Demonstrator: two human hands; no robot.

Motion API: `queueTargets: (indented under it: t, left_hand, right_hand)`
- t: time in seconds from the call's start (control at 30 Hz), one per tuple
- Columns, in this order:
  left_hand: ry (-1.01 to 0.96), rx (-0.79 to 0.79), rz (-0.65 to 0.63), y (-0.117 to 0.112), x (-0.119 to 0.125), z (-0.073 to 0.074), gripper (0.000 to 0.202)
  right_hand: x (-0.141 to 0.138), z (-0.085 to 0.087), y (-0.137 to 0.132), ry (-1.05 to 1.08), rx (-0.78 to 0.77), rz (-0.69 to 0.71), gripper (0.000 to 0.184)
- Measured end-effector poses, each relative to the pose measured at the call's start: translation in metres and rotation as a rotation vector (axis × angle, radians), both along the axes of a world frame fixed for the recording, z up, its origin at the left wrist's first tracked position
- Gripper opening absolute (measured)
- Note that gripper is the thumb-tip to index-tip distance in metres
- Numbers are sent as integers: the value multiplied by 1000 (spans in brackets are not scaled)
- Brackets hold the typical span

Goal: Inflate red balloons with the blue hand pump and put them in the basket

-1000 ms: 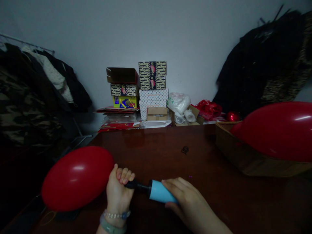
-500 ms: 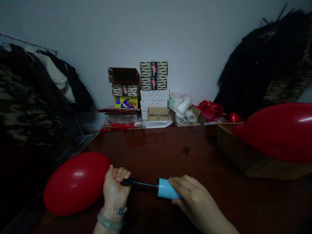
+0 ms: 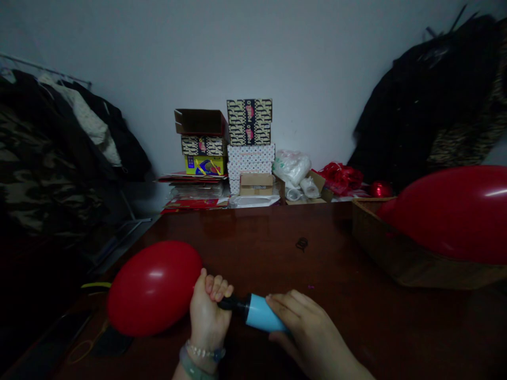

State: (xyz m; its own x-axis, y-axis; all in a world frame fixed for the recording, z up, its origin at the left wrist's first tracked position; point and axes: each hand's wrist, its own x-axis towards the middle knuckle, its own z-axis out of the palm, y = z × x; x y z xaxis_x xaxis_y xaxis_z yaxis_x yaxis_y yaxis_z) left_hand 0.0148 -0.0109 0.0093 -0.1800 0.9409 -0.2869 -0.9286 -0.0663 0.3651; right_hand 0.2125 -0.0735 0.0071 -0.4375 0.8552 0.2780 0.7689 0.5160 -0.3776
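My left hand (image 3: 208, 311) is closed in a fist around the neck of a red balloon (image 3: 154, 287) and the black nozzle of a hand pump. The inflated balloon sticks out to the left of that fist, over the dark wooden table (image 3: 261, 237). My right hand (image 3: 307, 327) wraps the light blue barrel of the pump (image 3: 257, 312), which lies nearly level between both hands. Two bracelets circle my left wrist.
A cardboard box (image 3: 400, 258) at the right holds a big red balloon (image 3: 455, 211). Stacked patterned boxes (image 3: 249, 142), plastic bags and red wrapping line the table's far edge. A small dark ring (image 3: 301, 243) lies mid-table. Dark clothes hang left and right.
The pump's rod, drawn out half a second ago, is pushed back in, so my hands are closer together. Both hands and the balloon have shifted right.
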Motion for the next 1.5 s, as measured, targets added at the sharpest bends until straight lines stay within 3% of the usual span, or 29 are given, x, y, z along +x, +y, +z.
queueTargets:
  t: [0.17,0.47,0.93,1.2,1.5]
  left_hand:
    - [-19,-8,-9,2,-12,9,44]
    - [27,52,96,17,-42,12,42]
    - [-20,9,67,10,-24,8,41]
    - [-30,-32,-1,6,-8,4,43]
    - [-20,10,2,6,-19,14,44]
  right_hand:
    - [2,2,0,67,9,33,55]
    - [33,3,11,89,18,104,52]
    - [24,1,7,47,160,33,49]
    - [6,0,2,44,70,12,55]
    - [12,2,4,120,26,86,52]
